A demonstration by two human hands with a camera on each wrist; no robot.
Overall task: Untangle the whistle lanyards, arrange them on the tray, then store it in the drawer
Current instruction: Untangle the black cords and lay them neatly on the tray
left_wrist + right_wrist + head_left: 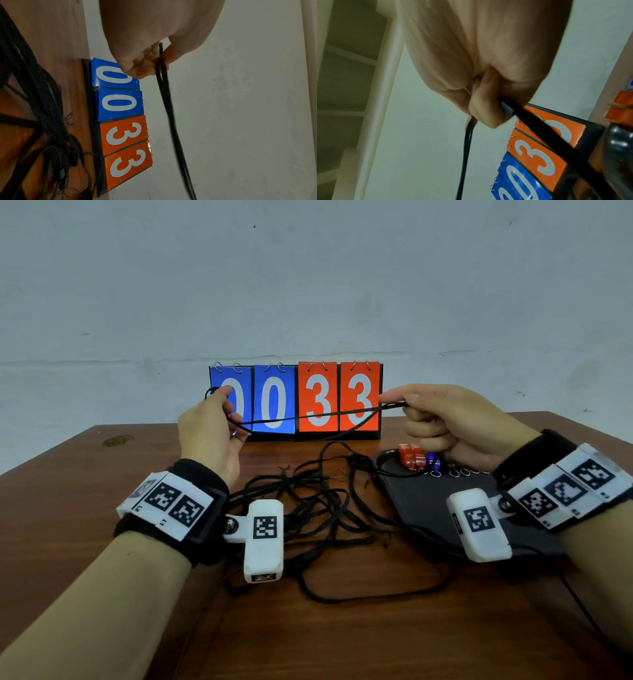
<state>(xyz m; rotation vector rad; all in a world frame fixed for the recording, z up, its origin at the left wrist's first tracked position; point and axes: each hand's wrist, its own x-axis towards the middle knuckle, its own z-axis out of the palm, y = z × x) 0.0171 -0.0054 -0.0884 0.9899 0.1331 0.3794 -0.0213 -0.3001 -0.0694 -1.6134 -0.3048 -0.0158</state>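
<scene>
Both hands, left hand (210,424) and right hand (445,419), raised, pinch one lanyard (318,416) taut between them.

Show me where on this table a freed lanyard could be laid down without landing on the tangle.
Bare wood lies along the table's far left, beyond the left hand, and along the near edge below the tangle. The tray's dark middle is bare too. It is crowded between the wrists, and at the tray's far rim, where the whistles sit.
</scene>
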